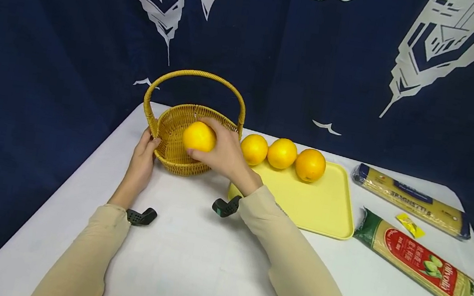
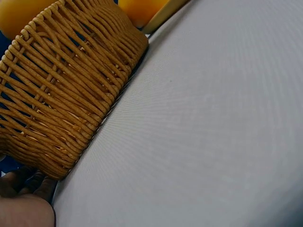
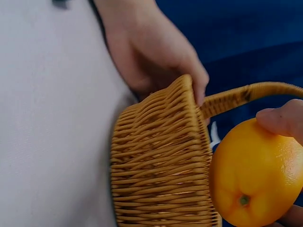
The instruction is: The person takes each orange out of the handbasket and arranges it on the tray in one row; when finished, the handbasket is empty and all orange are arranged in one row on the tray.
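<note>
A wicker basket [image 1: 182,166] with a tall arched handle stands at the back left of the table. My left hand [image 1: 140,161] grips its left side; the right wrist view has that thumb over the rim, near the handle's base. Over the basket's opening, my right hand [image 1: 228,151] holds an orange [image 1: 199,136] between thumb and fingers. The stem end of this orange [image 3: 255,175] faces the right wrist camera. Woven basket wall [image 2: 66,85] fills the upper left of the left wrist view, while the left hand's fingers are partly cut off there.
Right of the basket lies a yellow tray [image 1: 315,204], with three oranges [image 1: 282,153] in a row along its back. Two spaghetti packs [image 1: 413,200] [image 1: 433,269] and a small yellow packet [image 1: 410,225] lie farther right. A dark blue curtain [image 1: 321,69] hangs behind the table.
</note>
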Available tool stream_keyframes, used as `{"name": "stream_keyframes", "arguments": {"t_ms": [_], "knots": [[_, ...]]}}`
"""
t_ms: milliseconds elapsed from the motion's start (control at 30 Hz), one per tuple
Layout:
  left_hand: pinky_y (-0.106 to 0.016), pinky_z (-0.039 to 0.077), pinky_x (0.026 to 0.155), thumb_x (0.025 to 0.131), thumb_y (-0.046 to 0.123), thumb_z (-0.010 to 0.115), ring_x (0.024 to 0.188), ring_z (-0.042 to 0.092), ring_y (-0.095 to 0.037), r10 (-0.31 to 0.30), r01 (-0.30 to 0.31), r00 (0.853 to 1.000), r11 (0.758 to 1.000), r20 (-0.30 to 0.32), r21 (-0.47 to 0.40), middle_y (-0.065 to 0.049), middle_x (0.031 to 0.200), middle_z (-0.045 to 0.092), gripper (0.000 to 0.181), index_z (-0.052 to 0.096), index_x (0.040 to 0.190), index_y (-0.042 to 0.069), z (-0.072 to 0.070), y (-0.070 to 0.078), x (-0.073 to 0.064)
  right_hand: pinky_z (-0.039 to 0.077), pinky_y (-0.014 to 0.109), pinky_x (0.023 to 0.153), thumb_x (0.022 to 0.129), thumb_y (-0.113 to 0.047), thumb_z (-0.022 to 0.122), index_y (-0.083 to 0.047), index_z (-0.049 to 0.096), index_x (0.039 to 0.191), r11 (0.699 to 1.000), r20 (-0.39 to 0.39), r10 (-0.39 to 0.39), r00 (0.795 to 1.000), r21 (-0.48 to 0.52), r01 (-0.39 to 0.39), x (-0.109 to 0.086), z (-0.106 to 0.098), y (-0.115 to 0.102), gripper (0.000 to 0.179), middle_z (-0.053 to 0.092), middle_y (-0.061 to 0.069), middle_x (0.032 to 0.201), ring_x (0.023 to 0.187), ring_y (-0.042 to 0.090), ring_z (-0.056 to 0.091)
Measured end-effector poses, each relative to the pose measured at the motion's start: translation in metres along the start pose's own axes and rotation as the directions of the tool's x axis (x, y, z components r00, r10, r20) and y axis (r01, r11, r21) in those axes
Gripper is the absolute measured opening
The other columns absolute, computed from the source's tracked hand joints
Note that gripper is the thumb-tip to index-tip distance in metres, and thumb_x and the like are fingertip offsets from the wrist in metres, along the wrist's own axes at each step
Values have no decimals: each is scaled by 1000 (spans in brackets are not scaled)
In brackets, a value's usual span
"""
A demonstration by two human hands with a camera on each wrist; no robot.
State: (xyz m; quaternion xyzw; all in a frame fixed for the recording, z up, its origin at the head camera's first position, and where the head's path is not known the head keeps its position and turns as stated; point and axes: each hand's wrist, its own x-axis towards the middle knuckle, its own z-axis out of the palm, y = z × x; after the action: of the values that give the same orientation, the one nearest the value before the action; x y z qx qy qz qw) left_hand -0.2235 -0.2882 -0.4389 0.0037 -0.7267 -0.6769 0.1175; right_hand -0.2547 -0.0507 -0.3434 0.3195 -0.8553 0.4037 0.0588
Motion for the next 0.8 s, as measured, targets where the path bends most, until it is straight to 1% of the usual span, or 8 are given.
{"name": "stream_keyframes", "arguments": {"t_ms": [133, 200, 333, 500, 633, 800], "knots": [[-38, 12, 135, 114, 22, 34, 163, 15, -15, 3, -3, 1000, 1000, 1, -24, 0, 177, 16, 58, 17, 170, 24, 0, 0, 0, 57, 40, 97, 81, -34, 86, -14, 59, 146, 1000, -45, -8, 999, 26, 10, -11, -10, -8, 73, 67, 3, 141, 114, 22, 68], [-37, 13, 135, 115, 22, 34, 163, 15, -14, 6, -6, 1000, 1000, -2, -20, 0, 177, 16, 58, 18, 170, 23, 1, 0, 0, 53, 43, 99, 82, -35, 85, -15, 58, 146, 999, -65, 1, 998, 39, 2, -18, -16, -10, 73, 67, 2, 141, 112, 22, 68], [-36, 13, 135, 114, 23, 35, 162, 15, -13, 9, -9, 1000, 1000, -8, -17, 2, 177, 17, 58, 18, 170, 23, 0, 1, 0, 41, 48, 103, 82, -38, 85, -17, 57, 146, 998, -108, 33, 994, 61, -26, -31, -30, -10, 72, 67, 0, 139, 114, 20, 66], [-36, 13, 135, 115, 23, 34, 163, 15, -13, 4, -4, 1000, 1000, -5, -4, 3, 177, 16, 58, 17, 170, 25, -1, 2, -1, 36, 49, 103, 82, -38, 86, -18, 58, 144, 996, -154, 75, 985, 66, -66, -46, -48, -2, 72, 71, 0, 131, 114, 20, 65], [-35, 14, 134, 115, 25, 34, 163, 15, -12, -1, 1, 1000, 1000, -7, 21, 5, 177, 16, 58, 17, 170, 26, 0, 3, -2, 35, 50, 102, 81, -38, 87, -18, 57, 142, 993, -184, 117, 976, 53, -109, -56, -64, 7, 71, 71, 2, 130, 115, 20, 65], [-35, 12, 135, 115, 25, 34, 163, 12, -12, -14, 14, 1000, 1000, 1, 0, 4, 177, 14, 59, 15, 171, 23, 1, 3, -2, 34, 52, 104, 81, -39, 86, -18, 58, 138, 986, -225, 167, 960, 28, -165, -69, -84, 21, 68, 72, 5, 129, 115, 24, 65]]}}
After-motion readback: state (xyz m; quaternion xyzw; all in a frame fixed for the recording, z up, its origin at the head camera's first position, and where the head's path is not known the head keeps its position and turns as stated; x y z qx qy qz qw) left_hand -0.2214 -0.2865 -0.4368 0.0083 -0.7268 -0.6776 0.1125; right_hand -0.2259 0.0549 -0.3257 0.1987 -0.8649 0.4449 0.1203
